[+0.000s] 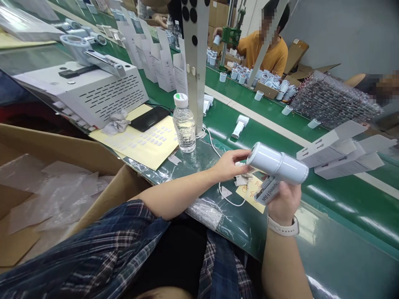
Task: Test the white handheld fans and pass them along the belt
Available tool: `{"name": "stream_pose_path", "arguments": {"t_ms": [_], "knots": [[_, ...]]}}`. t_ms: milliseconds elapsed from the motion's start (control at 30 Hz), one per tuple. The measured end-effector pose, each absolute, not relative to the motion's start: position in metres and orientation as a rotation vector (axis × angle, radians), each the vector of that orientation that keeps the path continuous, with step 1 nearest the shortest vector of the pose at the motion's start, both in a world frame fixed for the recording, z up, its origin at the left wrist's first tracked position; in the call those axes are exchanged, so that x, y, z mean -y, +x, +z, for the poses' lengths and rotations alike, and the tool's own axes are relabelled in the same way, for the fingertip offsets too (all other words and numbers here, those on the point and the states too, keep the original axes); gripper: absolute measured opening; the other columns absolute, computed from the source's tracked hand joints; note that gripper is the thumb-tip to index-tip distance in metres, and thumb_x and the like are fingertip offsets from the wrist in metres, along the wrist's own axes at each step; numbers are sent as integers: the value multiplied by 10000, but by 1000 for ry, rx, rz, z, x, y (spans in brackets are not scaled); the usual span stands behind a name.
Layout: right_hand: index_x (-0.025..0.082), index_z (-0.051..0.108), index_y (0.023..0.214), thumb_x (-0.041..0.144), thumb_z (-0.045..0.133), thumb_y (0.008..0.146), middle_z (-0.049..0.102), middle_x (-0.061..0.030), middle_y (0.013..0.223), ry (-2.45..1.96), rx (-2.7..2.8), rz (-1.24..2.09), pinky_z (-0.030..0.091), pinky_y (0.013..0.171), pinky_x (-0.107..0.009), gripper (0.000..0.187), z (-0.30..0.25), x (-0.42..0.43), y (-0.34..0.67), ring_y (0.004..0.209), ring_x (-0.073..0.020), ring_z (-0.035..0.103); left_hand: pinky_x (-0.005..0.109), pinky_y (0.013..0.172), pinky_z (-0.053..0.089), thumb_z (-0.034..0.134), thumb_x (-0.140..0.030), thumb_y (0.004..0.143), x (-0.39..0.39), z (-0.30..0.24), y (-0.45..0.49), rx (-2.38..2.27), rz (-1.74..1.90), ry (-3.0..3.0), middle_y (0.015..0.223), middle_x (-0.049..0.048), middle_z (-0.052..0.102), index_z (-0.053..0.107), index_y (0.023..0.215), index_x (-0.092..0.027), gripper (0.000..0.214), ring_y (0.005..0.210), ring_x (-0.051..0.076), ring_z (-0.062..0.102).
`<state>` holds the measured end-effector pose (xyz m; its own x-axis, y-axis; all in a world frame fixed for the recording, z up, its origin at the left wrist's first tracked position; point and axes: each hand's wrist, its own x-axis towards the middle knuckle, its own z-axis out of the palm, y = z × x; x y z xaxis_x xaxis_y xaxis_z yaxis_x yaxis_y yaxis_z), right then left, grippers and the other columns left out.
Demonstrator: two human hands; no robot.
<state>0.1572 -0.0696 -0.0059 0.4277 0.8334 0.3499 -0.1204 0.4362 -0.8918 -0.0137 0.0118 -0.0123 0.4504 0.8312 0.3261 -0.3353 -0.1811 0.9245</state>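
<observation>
Head view: a glossy fan held over a cluttered bench

From where I stand, the pale blue handheld fan [277, 164] is up in the air over the edge of the green workbench [330, 245], its barrel tipped slightly down toward the right. The right hand [285, 201], with a white watch [283, 226] at its wrist, is closed around the handle just under the barrel. The left hand [232, 166] has its fingers at the barrel's left rim; whether they pinch it or merely steady it, I can't tell.

The shiny casing worries me most: if the right hand slackened while the left pushed on the rim, the fan could twist out and drop onto the bench, scuffing its finish. Below, a white cable [213, 143] loops beside yellow paper [260, 203] with handwriting on it, and a lowered handle could snag that loop.

The water bottle [184, 124] stands near the left forearm. A careless outward sweep might topple it onto the black phone [150, 118] or the yellow sheet [149, 158] of white stickers, though its cap looks to be on. Out to the right, open white cartons [339, 151] could be knocked by a wide swing.
</observation>
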Motion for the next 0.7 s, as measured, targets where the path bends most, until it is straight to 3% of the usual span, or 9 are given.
{"name": "stream_pose_path", "arguments": {"t_ms": [133,233,333,467,700], "knots": [[266,623,1162,206,912,586,712,-59,1164,-957,1195,534,528,1007,-482,647,-2,71,162,1107,-268,679,497,1143,408,857,-416,699,-10,-11,-15,-448,1319,1591,1264,103,707,738,1107,-224,466,1310,297,575],[277,653,1082,280,934,582,730,-62,1158,-914,1325,387,420,1125,-603,573,2,72,161,1194,-317,646,527,1162,400,790,-417,791,-10,-10,-15,-408,1528,1717,1205,76,737,756,989,-251,261,1307,272,587],[308,681,1001,264,907,616,728,-33,1188,-951,1369,233,395,1132,-645,449,3,73,162,1208,-323,631,526,1133,445,717,-416,866,-6,-9,-16,-445,1658,1776,1149,74,754,750,901,-244,179,1257,255,626],[341,696,934,210,907,583,735,4,1196,-970,1402,117,447,1085,-630,430,0,77,166,1175,-321,647,507,1113,471,689,-448,885,-3,-11,-19,-407,1714,1812,1113,71,759,738,893,-244,210,1224,243,645],[367,684,1028,198,827,690,720,10,1239,-952,1455,34,487,1049,-599,404,-8,81,171,1168,-297,656,487,1080,501,639,-468,910,-4,-15,-22,-459,1702,1948,1122,64,761,725,921,-252,233,1223,238,648]]}}
